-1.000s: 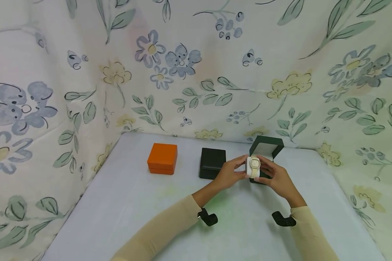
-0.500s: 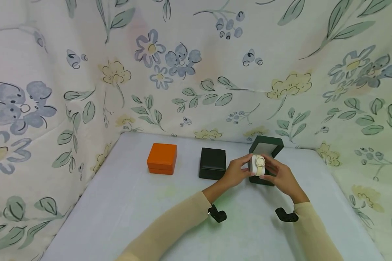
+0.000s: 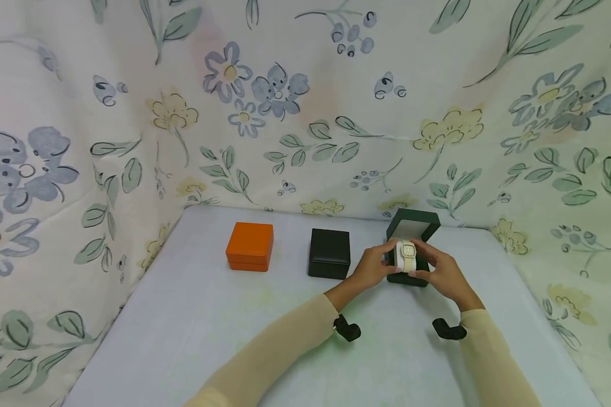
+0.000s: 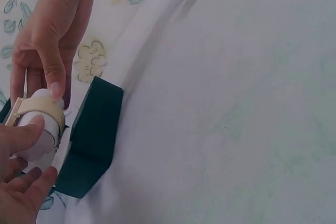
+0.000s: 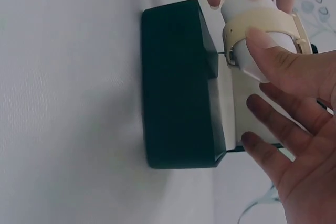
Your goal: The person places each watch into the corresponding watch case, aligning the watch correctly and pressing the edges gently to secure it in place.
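A wristwatch [image 3: 409, 251] with a gold case and cream strap [image 5: 265, 19] is wrapped round a white cushion [image 5: 244, 4]. My left hand [image 3: 370, 267] pinches one end of the cushion, with the thumb below and fingers above. At the other end, my right hand [image 3: 445, 276] pinches it too, its thumb lying against the strap in the right wrist view. Directly under and behind them stands a dark green watch box [image 5: 176, 93], its lid [image 3: 422, 216] raised and pale inside. The hands and cushion hide much of the box's interior; the cushion is right over its opening.
Left of the green box sits a closed black box [image 3: 330, 251]. Farther left is a closed orange box [image 3: 250, 246]. All stand toward the back of a white-covered table [image 3: 285, 328], with a floral curtain [image 3: 305, 169] hanging behind.
Both hands have carried the watch and its cushion a little to the right, over the green box. The boxes stay put; the head view has shifted slightly.
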Demonstrator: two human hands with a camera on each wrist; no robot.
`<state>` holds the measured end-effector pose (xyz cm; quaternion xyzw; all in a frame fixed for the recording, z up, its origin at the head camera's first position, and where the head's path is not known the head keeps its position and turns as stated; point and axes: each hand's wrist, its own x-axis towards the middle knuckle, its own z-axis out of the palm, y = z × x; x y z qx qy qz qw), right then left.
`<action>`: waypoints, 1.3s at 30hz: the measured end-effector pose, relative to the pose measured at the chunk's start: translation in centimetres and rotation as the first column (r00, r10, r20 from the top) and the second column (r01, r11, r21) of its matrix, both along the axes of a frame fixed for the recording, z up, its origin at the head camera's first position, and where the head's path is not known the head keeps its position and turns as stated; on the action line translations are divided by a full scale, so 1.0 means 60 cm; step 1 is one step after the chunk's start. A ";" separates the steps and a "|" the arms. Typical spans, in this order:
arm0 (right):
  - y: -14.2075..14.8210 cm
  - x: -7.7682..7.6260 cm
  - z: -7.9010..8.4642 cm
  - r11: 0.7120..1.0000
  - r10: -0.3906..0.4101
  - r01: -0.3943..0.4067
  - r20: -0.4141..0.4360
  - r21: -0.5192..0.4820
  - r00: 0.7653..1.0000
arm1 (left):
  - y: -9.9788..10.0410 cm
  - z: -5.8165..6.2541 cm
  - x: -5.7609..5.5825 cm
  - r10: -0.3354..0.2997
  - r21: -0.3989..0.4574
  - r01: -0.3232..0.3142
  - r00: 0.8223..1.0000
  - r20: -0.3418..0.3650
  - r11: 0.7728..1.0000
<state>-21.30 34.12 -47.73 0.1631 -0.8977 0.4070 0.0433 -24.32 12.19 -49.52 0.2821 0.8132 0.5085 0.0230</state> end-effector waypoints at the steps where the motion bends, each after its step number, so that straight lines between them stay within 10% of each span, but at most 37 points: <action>1: 0.002 -0.001 -0.001 1.000 0.001 -0.001 0.005 0.001 1.000 | 0.002 -0.001 -0.001 0.007 -0.019 -0.008 1.000 -0.011 1.000; 39: 0.040 -0.032 -0.033 0.996 -0.030 0.017 0.141 0.090 0.990 | 0.046 -0.023 -0.028 0.082 -0.249 -0.109 0.990 -0.118 0.962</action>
